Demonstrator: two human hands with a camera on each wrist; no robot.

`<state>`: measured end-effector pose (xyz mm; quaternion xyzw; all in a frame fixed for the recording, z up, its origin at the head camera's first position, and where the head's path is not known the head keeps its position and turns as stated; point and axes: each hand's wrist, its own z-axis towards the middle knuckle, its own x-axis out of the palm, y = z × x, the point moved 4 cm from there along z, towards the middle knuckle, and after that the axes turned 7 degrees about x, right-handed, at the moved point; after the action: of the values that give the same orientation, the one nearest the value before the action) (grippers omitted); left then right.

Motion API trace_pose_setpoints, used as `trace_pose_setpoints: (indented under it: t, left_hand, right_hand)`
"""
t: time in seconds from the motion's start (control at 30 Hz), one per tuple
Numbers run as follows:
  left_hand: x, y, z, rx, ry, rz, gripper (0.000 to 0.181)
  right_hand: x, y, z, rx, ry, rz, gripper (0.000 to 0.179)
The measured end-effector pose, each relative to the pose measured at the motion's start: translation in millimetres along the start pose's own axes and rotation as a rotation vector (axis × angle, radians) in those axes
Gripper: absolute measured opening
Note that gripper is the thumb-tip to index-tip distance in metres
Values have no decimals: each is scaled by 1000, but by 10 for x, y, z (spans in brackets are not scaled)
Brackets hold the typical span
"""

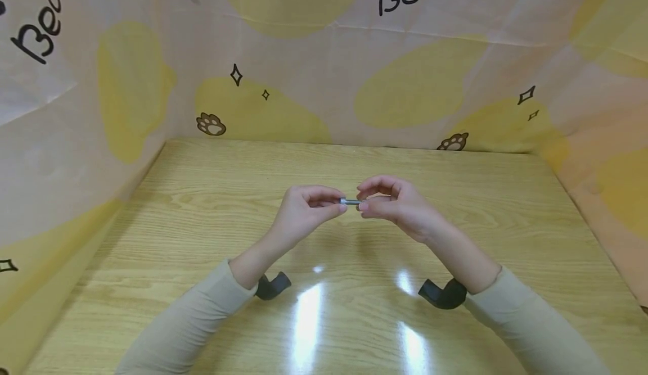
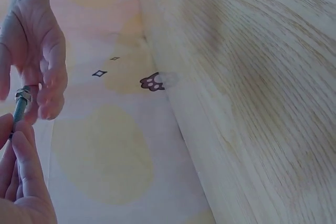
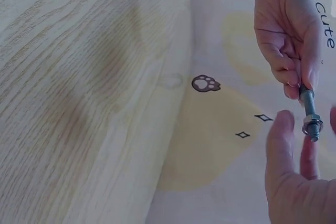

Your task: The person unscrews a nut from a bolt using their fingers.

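Observation:
A metal bolt (image 1: 351,202) is held level above the table between both hands. My left hand (image 1: 302,211) pinches its head end between thumb and fingers. On the threads near the free end sits a hex nut (image 3: 312,120), with a thin ring-like edge beside it and the bolt's tip sticking out past it. My right hand (image 1: 405,209) surrounds that end, its thumb and fingers spread apart about the nut in the right wrist view. One right finger lies right behind the bolt tip there. The bolt's head is mostly hidden by the left fingertips.
Below the hands lies a wood-grain table (image 1: 228,184) with bright light reflections near its front. A printed cloth (image 1: 304,54) with yellow patches and paw prints rises at the back and both sides. Black curved pieces (image 1: 442,294) show at both wrists.

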<state>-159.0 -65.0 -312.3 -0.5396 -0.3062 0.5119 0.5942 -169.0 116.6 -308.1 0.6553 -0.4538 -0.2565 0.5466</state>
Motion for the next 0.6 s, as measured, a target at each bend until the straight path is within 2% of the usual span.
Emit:
trace_pose_setpoints:
  t: [0.13,0.33,0.5,0.6]
  left_hand:
    - [9,1,5,-1,0,-1,18]
    - [6,34,-3,-26,-12,17,18]
    - [4,11,8,2,-12,-1,18]
    - [0,-3,14,8,-12,-5,18]
  right_hand:
    - [6,-11,-1,27,6,25,8]
    - [-3,-7,-12,4,0,12,17]
    - [-8,11,1,39,-24,19,8]
    - [-18,6,4,44,-25,1,9]
